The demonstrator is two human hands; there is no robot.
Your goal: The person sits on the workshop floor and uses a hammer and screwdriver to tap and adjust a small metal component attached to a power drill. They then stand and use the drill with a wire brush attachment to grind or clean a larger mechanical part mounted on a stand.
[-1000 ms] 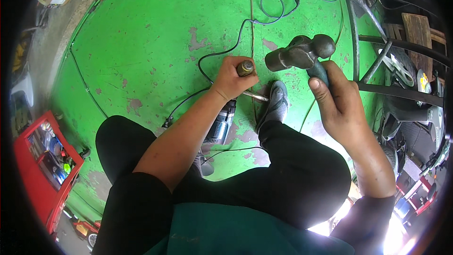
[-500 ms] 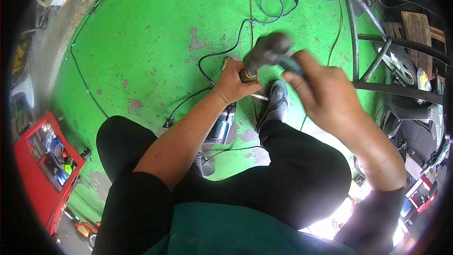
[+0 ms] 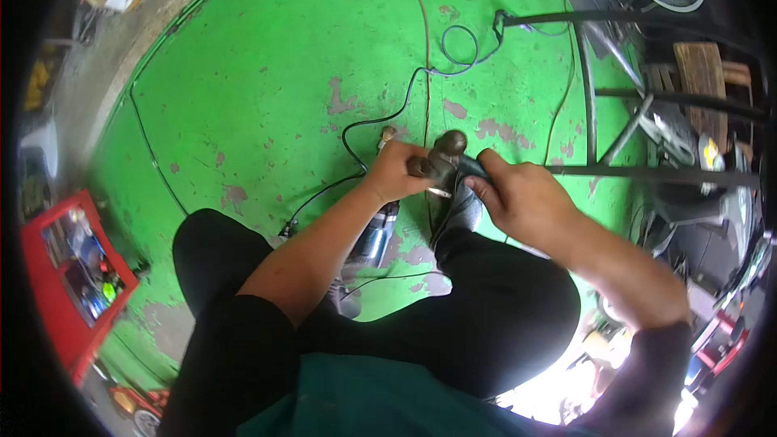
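Just above and right of the frame's centre, I see the right hand [image 3: 526, 201] gripping a ball-peen hammer [image 3: 447, 158] over the left hand [image 3: 395, 171], curled round a tool mostly hidden there, where square, controlled blows would best spare the knuckles.

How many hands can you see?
2. The left hand is near the picture's middle, closed, right by the head of the hammer. The right hand is to its right, gripping the hammer's handle. No other hand shows.

The right hand [image 3: 522, 201] grips a hammer [image 3: 443, 160] near the left hand [image 3: 395, 173].
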